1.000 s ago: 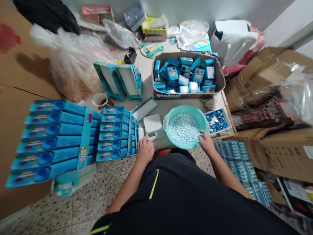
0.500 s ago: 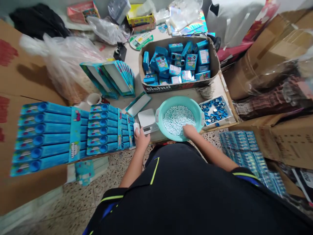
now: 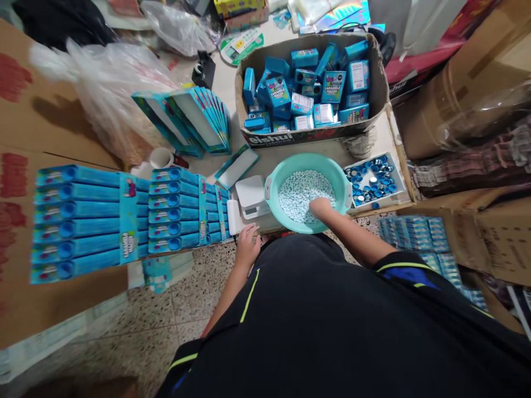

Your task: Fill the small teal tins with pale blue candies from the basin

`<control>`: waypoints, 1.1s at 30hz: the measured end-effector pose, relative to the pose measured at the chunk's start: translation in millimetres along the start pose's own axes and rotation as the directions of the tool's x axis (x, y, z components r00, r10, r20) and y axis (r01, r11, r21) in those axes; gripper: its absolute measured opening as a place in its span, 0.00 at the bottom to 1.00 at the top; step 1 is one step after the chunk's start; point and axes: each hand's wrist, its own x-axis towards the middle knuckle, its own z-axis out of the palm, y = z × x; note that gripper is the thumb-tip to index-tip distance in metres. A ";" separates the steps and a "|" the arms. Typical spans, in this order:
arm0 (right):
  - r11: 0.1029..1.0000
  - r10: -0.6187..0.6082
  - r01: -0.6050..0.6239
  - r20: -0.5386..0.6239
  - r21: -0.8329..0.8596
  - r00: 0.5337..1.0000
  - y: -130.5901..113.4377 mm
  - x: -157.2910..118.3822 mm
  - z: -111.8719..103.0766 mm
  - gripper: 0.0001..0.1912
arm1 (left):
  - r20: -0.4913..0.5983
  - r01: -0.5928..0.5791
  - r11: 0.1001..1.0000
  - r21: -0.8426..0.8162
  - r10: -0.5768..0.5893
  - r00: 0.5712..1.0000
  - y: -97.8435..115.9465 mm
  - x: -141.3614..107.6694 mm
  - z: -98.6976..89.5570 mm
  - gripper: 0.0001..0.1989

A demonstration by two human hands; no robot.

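Note:
My right hand [image 3: 321, 208] reaches into a turquoise basin [image 3: 271, 204] of small pale candies [image 3: 305, 190]; its fingertips are sunk among them and hidden. At the table's front edge rests my left hand [image 3: 249, 243], holding nothing, its fingers apart. Just beyond that hand are a white scale [image 3: 250, 193] and a white, roughly cylindrical piece [image 3: 233, 216]. Right of the basin, a shallow white box [image 3: 400, 185] holds blue and white caps [image 3: 373, 180].
Blue ribbed packs [image 3: 95, 218] line the left side. Behind the basin stands an open carton [image 3: 298, 137] of small blue boxes [image 3: 332, 88]. Folded blue sleeves [image 3: 199, 121] stand behind the scale, near a white cup [image 3: 161, 158]. Large cartons [image 3: 498, 237] flank the right.
My left hand has moved back from the white piece beside the scale to the table edge, letting go of it. My right hand stays in the candies. The view has shifted slightly.

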 end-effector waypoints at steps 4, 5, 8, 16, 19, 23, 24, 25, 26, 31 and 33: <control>1.000 -0.030 0.030 -0.072 0.005 0.997 -28.2 18.8 -11.9 0.16 | -0.007 0.010 1.000 0.024 -0.010 1.000 -4.8 5.0 -2.1 0.18; 0.999 -0.046 0.048 -0.115 0.017 0.992 -33.0 21.5 -18.0 0.14 | -0.018 0.020 0.999 0.033 -0.019 1.000 -6.0 8.0 -2.7 0.18; 0.995 -0.062 0.081 -0.274 0.061 0.960 -31.5 17.3 -34.5 0.14 | -0.083 0.096 0.993 0.070 -0.091 0.992 -9.2 20.9 -3.4 0.23; 0.933 0.156 0.124 -0.690 0.338 0.707 60.4 -43.4 -6.9 0.20 | -0.186 0.372 0.914 0.162 -0.342 0.921 -6.8 61.0 0.9 0.42; 0.846 0.363 0.146 -0.755 0.512 0.546 95.8 -57.9 15.1 0.19 | -0.189 0.295 0.940 0.170 -0.263 0.946 -4.5 66.2 3.1 0.40; 0.771 0.564 0.017 -0.695 0.637 0.446 130.9 -67.4 36.2 0.24 | -0.188 0.108 0.983 0.148 -0.080 0.979 -0.6 72.6 3.7 0.33; 0.760 0.588 -0.031 -0.666 0.649 0.459 137.3 -68.2 41.4 0.26 | -0.185 0.076 0.988 0.136 -0.050 0.982 1.2 74.8 3.7 0.32; 0.748 0.607 -0.084 -0.628 0.658 0.487 142.3 -68.4 46.9 0.28 | -0.184 0.049 0.991 0.123 -0.026 0.983 3.6 77.3 3.9 0.31; 0.739 0.617 -0.132 -0.586 0.660 0.526 145.7 -67.8 53.0 0.30 | -0.184 0.027 0.994 0.109 -0.006 0.983 6.4 79.7 4.2 0.30; 0.730 0.566 -0.148 -0.469 0.667 0.677 137.5 -55.6 85.0 0.31 | -0.216 -0.065 0.995 0.073 0.080 0.973 26.3 95.9 2.9 0.24; 0.713 0.567 -0.131 -0.456 0.689 0.686 127.8 -49.8 93.6 0.30 | -0.238 -0.104 0.992 0.074 0.119 0.964 37.1 110.1 -3.4 0.21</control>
